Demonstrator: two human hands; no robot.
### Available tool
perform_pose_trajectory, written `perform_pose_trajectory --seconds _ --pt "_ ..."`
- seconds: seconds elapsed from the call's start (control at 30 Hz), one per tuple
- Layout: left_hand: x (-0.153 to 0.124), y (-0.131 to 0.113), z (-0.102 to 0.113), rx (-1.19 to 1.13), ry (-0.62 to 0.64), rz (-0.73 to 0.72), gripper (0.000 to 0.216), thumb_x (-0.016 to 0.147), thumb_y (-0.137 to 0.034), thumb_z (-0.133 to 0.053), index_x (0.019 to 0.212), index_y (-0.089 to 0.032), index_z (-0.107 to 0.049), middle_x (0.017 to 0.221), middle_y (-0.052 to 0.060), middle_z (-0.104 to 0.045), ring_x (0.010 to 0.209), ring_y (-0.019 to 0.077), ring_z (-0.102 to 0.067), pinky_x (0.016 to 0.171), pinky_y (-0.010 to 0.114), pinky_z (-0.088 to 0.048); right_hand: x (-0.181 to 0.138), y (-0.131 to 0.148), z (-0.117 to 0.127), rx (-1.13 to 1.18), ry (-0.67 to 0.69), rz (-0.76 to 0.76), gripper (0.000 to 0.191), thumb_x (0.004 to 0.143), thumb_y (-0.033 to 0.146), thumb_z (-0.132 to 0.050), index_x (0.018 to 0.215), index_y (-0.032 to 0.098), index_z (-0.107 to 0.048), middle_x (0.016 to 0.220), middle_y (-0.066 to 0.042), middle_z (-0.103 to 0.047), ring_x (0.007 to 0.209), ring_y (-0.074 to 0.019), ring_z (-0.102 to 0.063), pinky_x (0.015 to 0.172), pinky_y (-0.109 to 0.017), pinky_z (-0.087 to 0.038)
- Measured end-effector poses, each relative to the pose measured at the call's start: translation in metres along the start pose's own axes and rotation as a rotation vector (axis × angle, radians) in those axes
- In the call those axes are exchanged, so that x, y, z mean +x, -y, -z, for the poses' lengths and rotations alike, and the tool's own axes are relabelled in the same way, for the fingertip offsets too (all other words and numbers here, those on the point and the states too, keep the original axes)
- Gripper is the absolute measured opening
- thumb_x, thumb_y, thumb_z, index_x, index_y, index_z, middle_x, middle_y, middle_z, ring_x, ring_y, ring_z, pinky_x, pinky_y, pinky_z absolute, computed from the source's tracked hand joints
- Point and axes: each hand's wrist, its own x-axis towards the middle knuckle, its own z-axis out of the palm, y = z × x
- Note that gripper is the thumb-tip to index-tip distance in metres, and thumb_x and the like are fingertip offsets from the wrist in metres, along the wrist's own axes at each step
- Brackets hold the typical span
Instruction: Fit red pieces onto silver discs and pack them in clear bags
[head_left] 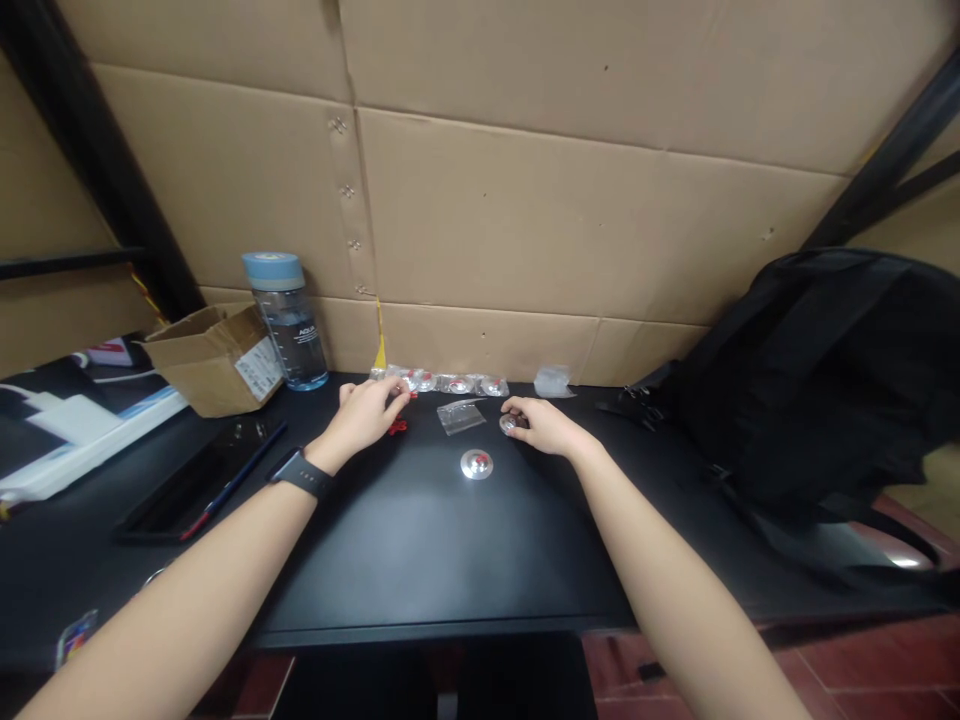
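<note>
A round shiny metal disc (pixel 477 466) with a raised centre and a small red piece on it lies on the black table between my hands. My right hand (pixel 541 424) is closed on the edge of a second metal disc (pixel 508 424), partly covered by its fingers. My left hand (pixel 367 415) has its thumb and fingers bent together at the back of the table; what they hold is too small to tell. Small red pieces (pixel 397 427) lie beside and under it. A clear plastic bag (pixel 460 417) lies flat between the hands.
Along the cardboard wall runs a row of bagged discs (pixel 459 384), with a crumpled clear bag (pixel 553 381) to its right. On the left stand a water bottle (pixel 292 335), a cardboard box (pixel 214 365), a tablet (pixel 195 480) and a power strip (pixel 90 450). A black backpack (pixel 825 390) fills the right.
</note>
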Motion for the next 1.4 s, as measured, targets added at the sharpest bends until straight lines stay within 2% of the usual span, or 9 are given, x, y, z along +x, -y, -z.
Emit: perform_pose_trajectory --seconds 0.1,0.23,0.37,0.53,0.67,0.73,0.97,1.23,1.4 --pt "-0.002 -0.009 0.004 -0.056 -0.038 -0.042 0.021 0.096 -0.041 -0.056 0.101 -0.026 -0.069 0.104 0.004 -0.078 0.101 0.0270 -0.070 0.095 0.041 -0.035 -0.001 0.004 0.003 0.034 -0.032 0.012 0.033 0.084 0.018 -0.071 0.116 0.025 -0.068 0.103 -0.007 -0.075 0.091 -0.0216 -0.071 0.082 -0.032 -0.052" --pt "-0.006 -0.027 0.007 -0.140 -0.077 -0.079 0.023 0.095 -0.041 -0.060 0.107 -0.027 -0.073 0.109 0.005 -0.078 0.105 0.0280 -0.069 0.097 0.042 -0.038 0.000 0.017 0.008 0.122 -0.156 0.059 0.033 0.086 0.020 -0.070 0.118 0.023 -0.066 0.107 -0.007 -0.074 0.091 -0.0204 -0.069 0.083 -0.033 -0.052" --pt "-0.009 -0.041 0.006 -0.394 -0.026 -0.024 0.027 0.094 -0.045 -0.061 0.104 -0.025 -0.076 0.103 0.004 -0.079 0.084 0.0241 -0.071 0.085 0.037 -0.048 0.001 0.044 0.006 0.278 -0.306 0.153 0.037 0.091 0.026 -0.066 0.127 0.026 -0.060 0.120 -0.008 -0.070 0.097 -0.0215 -0.068 0.078 -0.033 -0.054" --pt "-0.009 -0.052 0.003 -0.644 -0.055 -0.050 0.022 0.091 -0.039 -0.067 0.096 -0.021 -0.077 0.103 0.005 -0.078 0.098 0.0249 -0.070 0.092 0.036 -0.049 -0.002 0.085 -0.010 0.526 -0.411 0.241 0.043 0.091 0.029 -0.067 0.131 0.029 -0.054 0.130 -0.009 -0.065 0.107 -0.0237 -0.067 0.084 -0.037 -0.057" --pt "-0.012 -0.062 0.001 -0.773 -0.016 -0.063 0.023 0.093 -0.040 -0.065 0.094 -0.019 -0.073 0.098 0.006 -0.076 0.093 0.0232 -0.068 0.089 0.035 -0.050 -0.006 0.106 -0.019 0.668 -0.422 0.252 0.043 0.090 0.028 -0.070 0.130 0.030 -0.055 0.132 -0.008 -0.064 0.112 -0.0238 -0.067 0.088 -0.038 -0.057" --pt "-0.013 -0.067 0.001 -0.817 -0.003 -0.082 0.024 0.094 -0.041 -0.063 0.093 -0.018 -0.071 0.098 0.006 -0.074 0.094 0.0231 -0.067 0.089 0.035 -0.049 -0.008 0.111 -0.022 0.702 -0.421 0.249 0.044 0.089 0.029 -0.072 0.130 0.030 -0.055 0.132 -0.008 -0.064 0.113 -0.0241 -0.067 0.089 -0.039 -0.057" --pt "-0.017 -0.078 0.004 -0.841 -0.018 -0.132 0.022 0.096 -0.037 -0.062 0.095 -0.018 -0.073 0.105 0.009 -0.070 0.107 0.0253 -0.061 0.103 0.040 -0.042 -0.010 0.116 -0.022 0.710 -0.443 0.271 0.048 0.086 0.028 -0.075 0.129 0.029 -0.056 0.131 -0.009 -0.065 0.113 -0.0247 -0.067 0.089 -0.039 -0.057" --pt "-0.018 -0.078 0.002 -0.844 -0.015 -0.129 0.021 0.095 -0.037 -0.063 0.095 -0.018 -0.073 0.108 0.010 -0.069 0.109 0.0265 -0.061 0.104 0.043 -0.042 -0.011 0.118 -0.024 0.689 -0.448 0.283 0.048 0.085 0.026 -0.077 0.128 0.028 -0.057 0.130 -0.009 -0.065 0.113 -0.0247 -0.067 0.089 -0.040 -0.058" --pt "-0.018 -0.079 0.001 -0.783 -0.069 -0.145 0.017 0.094 -0.033 -0.064 0.096 -0.018 -0.074 0.106 0.009 -0.070 0.107 0.0258 -0.063 0.102 0.042 -0.044 -0.010 0.117 -0.025 0.694 -0.448 0.299 0.048 0.084 0.025 -0.078 0.128 0.028 -0.057 0.130 -0.009 -0.065 0.112 -0.0243 -0.067 0.088 -0.039 -0.059"
